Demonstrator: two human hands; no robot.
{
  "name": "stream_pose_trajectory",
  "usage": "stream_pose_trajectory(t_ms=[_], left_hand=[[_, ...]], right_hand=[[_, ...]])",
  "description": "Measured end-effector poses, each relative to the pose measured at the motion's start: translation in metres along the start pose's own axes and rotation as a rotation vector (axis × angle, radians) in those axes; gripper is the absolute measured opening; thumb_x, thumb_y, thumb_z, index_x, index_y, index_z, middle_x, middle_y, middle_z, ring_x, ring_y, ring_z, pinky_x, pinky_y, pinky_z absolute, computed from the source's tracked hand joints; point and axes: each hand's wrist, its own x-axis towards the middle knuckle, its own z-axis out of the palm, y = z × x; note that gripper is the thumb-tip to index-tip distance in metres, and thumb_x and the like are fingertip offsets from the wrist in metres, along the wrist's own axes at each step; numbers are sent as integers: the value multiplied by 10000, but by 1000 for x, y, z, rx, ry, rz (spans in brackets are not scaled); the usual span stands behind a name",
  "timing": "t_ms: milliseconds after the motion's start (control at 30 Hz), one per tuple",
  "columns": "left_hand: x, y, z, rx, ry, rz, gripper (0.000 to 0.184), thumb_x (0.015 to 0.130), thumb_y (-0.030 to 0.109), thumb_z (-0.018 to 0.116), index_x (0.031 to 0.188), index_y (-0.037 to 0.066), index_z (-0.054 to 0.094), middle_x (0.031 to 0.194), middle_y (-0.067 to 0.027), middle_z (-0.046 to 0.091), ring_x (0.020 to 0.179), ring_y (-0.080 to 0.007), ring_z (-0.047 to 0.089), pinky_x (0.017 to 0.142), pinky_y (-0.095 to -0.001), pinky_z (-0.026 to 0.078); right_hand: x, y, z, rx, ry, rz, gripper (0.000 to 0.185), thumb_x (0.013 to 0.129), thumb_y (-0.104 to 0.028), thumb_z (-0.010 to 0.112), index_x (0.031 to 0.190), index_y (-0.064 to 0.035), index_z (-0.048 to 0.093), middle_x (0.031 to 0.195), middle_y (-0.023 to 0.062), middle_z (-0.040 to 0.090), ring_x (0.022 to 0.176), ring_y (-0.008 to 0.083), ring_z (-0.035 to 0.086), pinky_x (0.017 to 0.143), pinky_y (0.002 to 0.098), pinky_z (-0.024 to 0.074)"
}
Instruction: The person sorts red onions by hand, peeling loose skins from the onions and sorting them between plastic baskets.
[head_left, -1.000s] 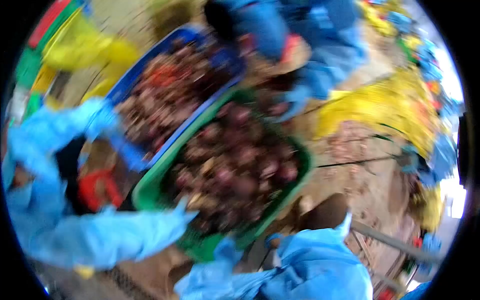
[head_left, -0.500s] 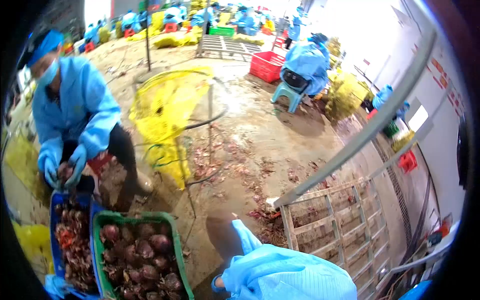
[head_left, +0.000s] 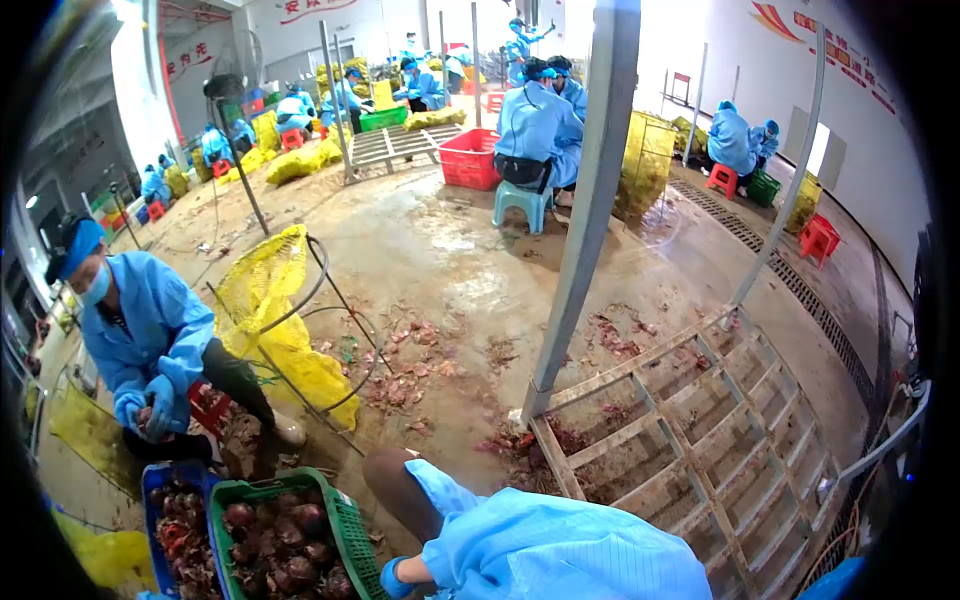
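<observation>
My right hand (head_left: 396, 578), in a blue glove, is low in the frame beside the right wall of a green crate (head_left: 350, 535); its fingers are hidden, and I cannot tell whether it touches the crate. Red onions (head_left: 290, 545) fill this crate. A blue sleeve (head_left: 560, 550) covers my arm and part of my lap. Of my left hand, only a blue sliver (head_left: 152, 595) shows at the bottom edge, near a blue crate (head_left: 205, 475) holding small onions and peelings (head_left: 180, 530).
A co-worker (head_left: 150, 330) sits at the left, an onion (head_left: 145, 418) in both gloved hands. A yellow net bag (head_left: 260, 300) hangs on a metal hoop stand. A metal post (head_left: 590, 200) and slatted frame (head_left: 690, 450) stand at the right. Onion skins (head_left: 410, 365) litter the floor. Several seated workers are farther back.
My view has tilted up, showing more of the far wall, and the crates sit lower in the frame. My left hand has nearly left the view. The co-worker still holds an onion.
</observation>
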Motion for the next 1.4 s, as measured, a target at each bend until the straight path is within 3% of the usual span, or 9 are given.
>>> stream_pose_trajectory(t_ms=[267, 400, 467, 533, 767, 1000, 1233, 1300, 1400], left_hand=[[-5, -57, 31, -129, 96, -55, 350, 770, 276, 622, 1071, 99, 608, 969, -172, 631, 839, -358, 604, 673, -418, 484], [-24, -131, 101, -240, 231, -17, 329, 766, 264, 626, 1045, 89, 629, 955, -173, 636, 832, -366, 603, 671, -412, 485], [-62, -71, 48, -329, 336, -127, 415, 789, 323, 576, 1182, 190, 563, 1044, -104, 629, 915, -329, 595, 766, -428, 480], [-68, -20, -14, -248, 92, -364, 480, 762, 286, 595, 1236, 244, 531, 1089, -96, 617, 984, -309, 587, 811, -412, 472], [-57, -14, -31, -94, 44, -351, 475, 734, 262, 552, 1208, 279, 545, 952, -93, 653, 871, -290, 631, 725, -420, 494], [-56, -15, -36, -131, 22, -364, 537, 692, 216, 569, 1222, 293, 534, 964, -80, 635, 839, -300, 619, 701, -414, 491], [-57, -22, -19, -94, 62, -312, 520, 693, 208, 552, 1212, 243, 536, 980, -89, 627, 841, -303, 609, 705, -414, 477], [-56, -26, -19, -117, 78, -286, 527, 683, 194, 562, 1207, 241, 540, 975, -89, 630, 856, -302, 609, 719, -411, 475], [-55, -21, -28, -138, 36, -299, 617, 694, 209, 604, 1291, 240, 451, 1069, -107, 602, 923, -311, 592, 775, -410, 475]], right_hand=[[-18, -40, -48, 14, 154, 24, 345, 755, -301, 496, 882, -39, 683, 934, 182, 649, 857, 349, 616, 762, 452, 482], [-6, -21, -60, -150, 288, -109, 233, 796, -192, 482, 791, -66, 678, 809, 178, 644, 728, 342, 616, 632, 443, 491], [2, 0, -73, -98, 352, -100, 241, 815, -213, 492, 872, -72, 678, 882, 174, 644, 782, 362, 610, 683, 440, 489], [10, 35, -84, 64, 503, 119, 274, 819, -191, 491, 1016, -84, 648, 968, 186, 629, 892, 348, 604, 783, 418, 480], [37, 72, -122, 167, 985, 167, 462, 726, -144, 607, 1181, -108, 534, 1159, 174, 525, 1021, 342, 541, 888, 394, 444], [102, 58, -164, -297, 415, 376, 928, 664, -341, 688, 1424, -299, 155, 1360, 120, 398, 1215, 310, 419, 977, 601, 288], [122, 49, -176, -324, 280, 465, 887, 619, -483, 662, 1385, -231, 292, 1307, 139, 457, 1202, 313, 429, 974, 649, 233], [111, 49, -173, -197, 371, 386, 875, 610, -516, 681, 1346, -174, 354, 1280, 152, 482, 1193, 327, 437, 987, 585, 282], [96, 42, -155, 894, 546, -127, 712, 664, -219, 764, 1274, -121, 411, 1229, 101, 511, 1135, 230, 481, 956, 318, 392]])
